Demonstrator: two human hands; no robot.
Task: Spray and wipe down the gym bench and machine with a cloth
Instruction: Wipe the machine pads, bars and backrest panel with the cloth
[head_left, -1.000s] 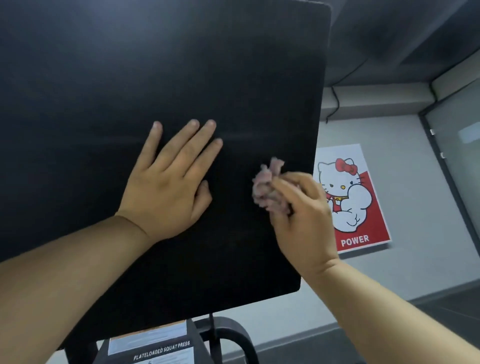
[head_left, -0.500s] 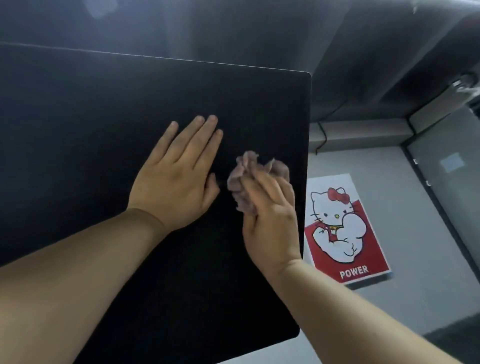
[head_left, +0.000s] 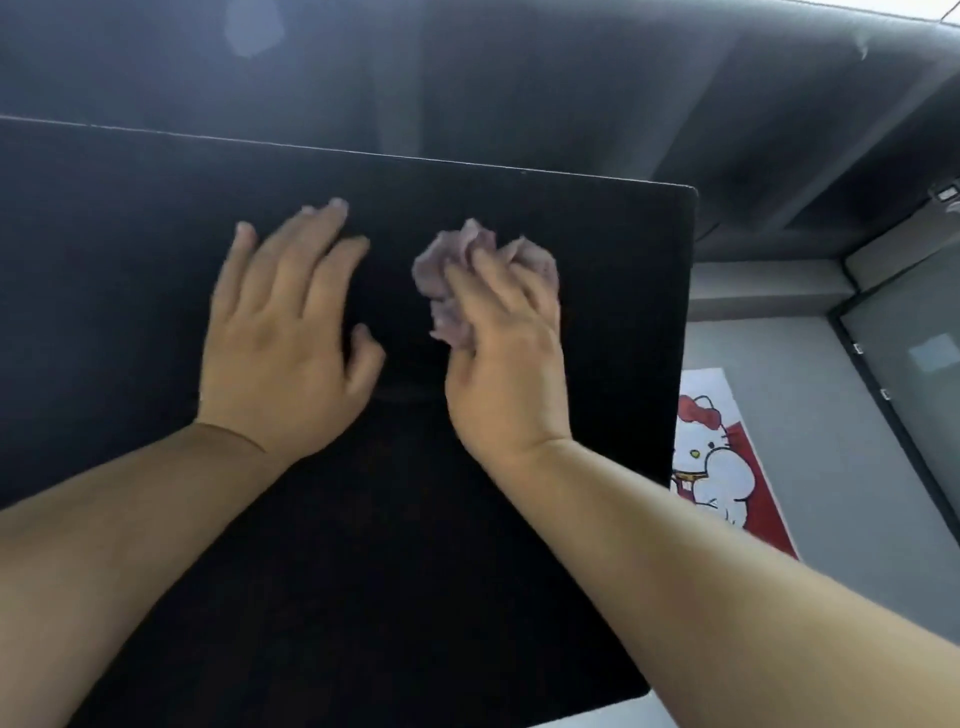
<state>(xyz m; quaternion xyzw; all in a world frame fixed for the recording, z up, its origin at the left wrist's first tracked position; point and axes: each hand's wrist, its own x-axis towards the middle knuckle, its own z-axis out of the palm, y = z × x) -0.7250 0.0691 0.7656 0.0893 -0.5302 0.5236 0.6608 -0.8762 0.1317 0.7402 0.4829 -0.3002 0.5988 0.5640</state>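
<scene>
A large black pad (head_left: 156, 234) of the gym machine fills most of the view, tilted up in front of me. My left hand (head_left: 285, 338) rests flat on it with fingers spread. Just to its right, my right hand (head_left: 504, 364) presses a crumpled pinkish-purple cloth (head_left: 447, 260) against the pad near its upper right corner, fingers laid over the wad. Part of the cloth is hidden under the fingers.
The pad's right edge (head_left: 685, 312) ends against a grey wall with a red and white cartoon poster (head_left: 722, 457). A glass door (head_left: 914, 374) stands at far right. Dark ceiling panels (head_left: 571, 78) lie above the pad's top edge.
My right hand has carried the cloth up the pad toward its top edge. My left hand slid up too. The view has tilted upward, so the poster sits lower.
</scene>
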